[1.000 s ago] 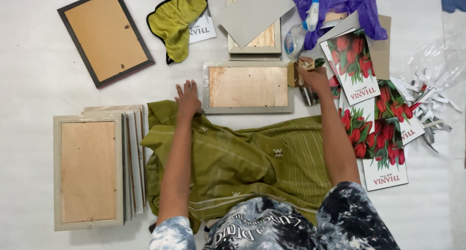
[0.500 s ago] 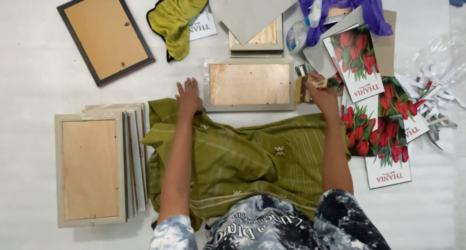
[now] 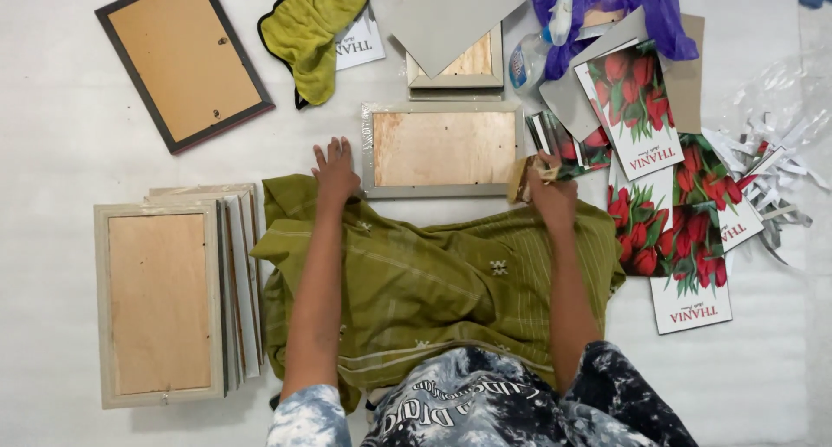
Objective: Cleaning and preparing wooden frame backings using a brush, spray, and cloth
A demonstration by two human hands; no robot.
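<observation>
Closest in, an olive green cloth [image 3: 433, 282] covers the lap. At its far edge the left hand [image 3: 334, 171] lies flat, fingers spread, grip holding nothing, just left of the grey picture frame [image 3: 444, 150]. That frame lies face down, plywood back up, long axis running left to right. The right hand [image 3: 546, 185] sits at the frame's right end, grip pinched on a small tan object [image 3: 521, 178]; can't tell what it is. Tulip prints [image 3: 646, 122] lie farther right.
</observation>
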